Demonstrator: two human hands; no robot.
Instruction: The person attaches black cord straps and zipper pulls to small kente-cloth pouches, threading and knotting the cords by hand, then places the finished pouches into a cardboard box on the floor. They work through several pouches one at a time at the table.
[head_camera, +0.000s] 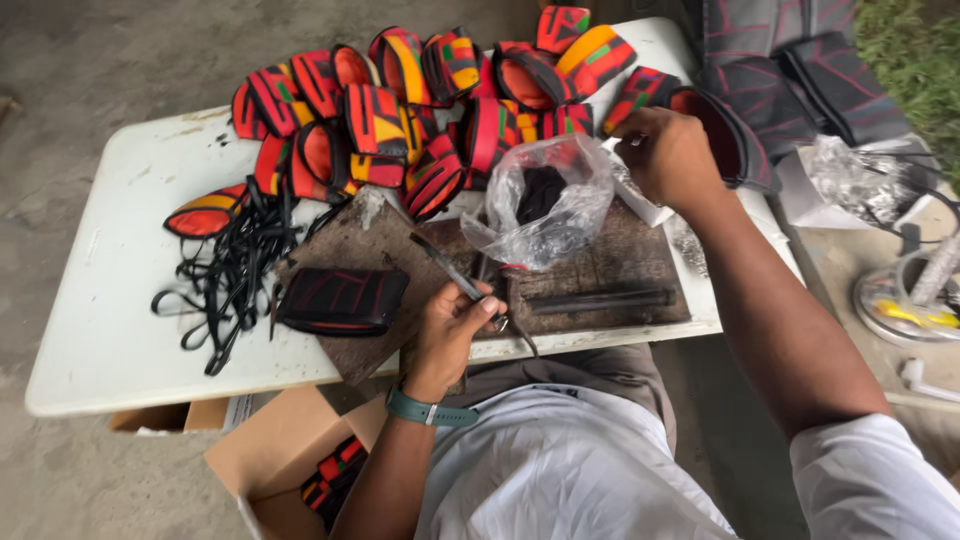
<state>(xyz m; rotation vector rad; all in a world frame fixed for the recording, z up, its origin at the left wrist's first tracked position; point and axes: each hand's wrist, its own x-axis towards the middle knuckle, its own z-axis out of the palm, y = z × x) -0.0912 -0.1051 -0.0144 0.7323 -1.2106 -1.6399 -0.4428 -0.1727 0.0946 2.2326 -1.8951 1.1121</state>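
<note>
Left hand (447, 330), lower centre of frame, is closed around a slim metal hand tool (452, 272), shaft running up-left over a worn wooden board (620, 262). Right hand (668, 155), upper right of centre, fingers curled and pinching something small at the edge of a clear plastic bag (545, 205); can't tell exactly what's pinched. Bag sits mid-frame on the board, dark bits inside. Judgement: tool is rigid, light, smooth metal, best gripped mid-shaft where it's held now; bag is thin, crinkly, slippery film, take it by the gathered mouth. Pile of fabric pouches (430, 105) in red, orange, green and black fills top centre of the white table (110, 300); soft, light, zip rim is the firm spot. One black pouch with red stitching (342, 300) lies left on the board, tangle of black straps (235, 270) beside it. Packaging: brown cardboard box (290, 450) lower left, open, more pouches in it; second crumpled clear bag (860, 180) at right edge. No readable labels.
</note>
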